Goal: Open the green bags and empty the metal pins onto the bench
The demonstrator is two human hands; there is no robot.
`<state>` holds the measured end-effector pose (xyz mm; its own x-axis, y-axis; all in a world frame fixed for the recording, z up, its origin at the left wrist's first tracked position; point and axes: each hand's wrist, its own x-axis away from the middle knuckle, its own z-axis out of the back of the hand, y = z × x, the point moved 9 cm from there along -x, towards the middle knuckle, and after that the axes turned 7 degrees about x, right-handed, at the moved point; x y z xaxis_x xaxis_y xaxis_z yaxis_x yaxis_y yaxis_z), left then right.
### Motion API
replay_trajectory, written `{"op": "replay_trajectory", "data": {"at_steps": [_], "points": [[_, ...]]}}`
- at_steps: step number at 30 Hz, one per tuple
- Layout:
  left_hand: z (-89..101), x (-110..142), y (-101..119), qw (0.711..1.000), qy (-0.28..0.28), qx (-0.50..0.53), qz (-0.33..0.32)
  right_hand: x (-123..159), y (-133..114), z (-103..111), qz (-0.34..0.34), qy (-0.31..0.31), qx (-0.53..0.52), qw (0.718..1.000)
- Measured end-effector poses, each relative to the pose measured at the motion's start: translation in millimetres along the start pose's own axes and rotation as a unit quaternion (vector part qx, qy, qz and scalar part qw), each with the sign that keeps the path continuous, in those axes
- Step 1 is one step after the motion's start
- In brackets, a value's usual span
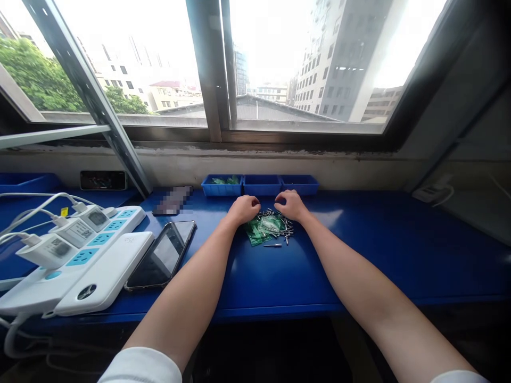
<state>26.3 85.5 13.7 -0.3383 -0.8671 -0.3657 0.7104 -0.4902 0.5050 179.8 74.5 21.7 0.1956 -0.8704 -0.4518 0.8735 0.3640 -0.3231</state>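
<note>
Heaped around soft green plastic (254, 235) on the blue surface (275, 282), the slim metal rods (289, 230) look light, stiff and slippery, best pinched mid-shaft, while the left hand (244, 209) and right hand (291, 206) curl beside them, their grip impossible to tell.

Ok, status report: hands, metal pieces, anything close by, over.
Left hand, right hand either side of metal pieces, grip unclear. Pieces loose beside green plastic. Blue bins just beyond.
</note>
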Motion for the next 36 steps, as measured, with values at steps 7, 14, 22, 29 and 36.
{"op": "replay_trajectory", "data": {"at_steps": [7, 14, 22, 29, 36], "points": [[-11.8, 3.8, 13.0, 0.998, -0.058, -0.013, -0.035, 4.8, -12.8, -20.3, 0.029, -0.105, -0.055, 0.993], [-13.5, 1.8, 8.6, 0.997, -0.064, -0.015, -0.03, 3.5, -10.1, -25.0, 0.021, -0.108, -0.072, 0.991], [-8.0, 0.7, 7.7, 0.999, -0.022, -0.016, -0.021, 3.3, -4.7, -32.5, -0.006, -0.128, -0.069, 0.989], [-3.0, 5.8, 30.1, 0.995, -0.013, 0.037, -0.096, 2.4, -9.3, -27.0, 0.013, -0.101, -0.085, 0.991], [3.0, 2.8, 31.2, 0.995, 0.006, 0.046, -0.091, 3.2, -26.7, -6.1, 0.044, -0.047, -0.165, 0.984]]}}
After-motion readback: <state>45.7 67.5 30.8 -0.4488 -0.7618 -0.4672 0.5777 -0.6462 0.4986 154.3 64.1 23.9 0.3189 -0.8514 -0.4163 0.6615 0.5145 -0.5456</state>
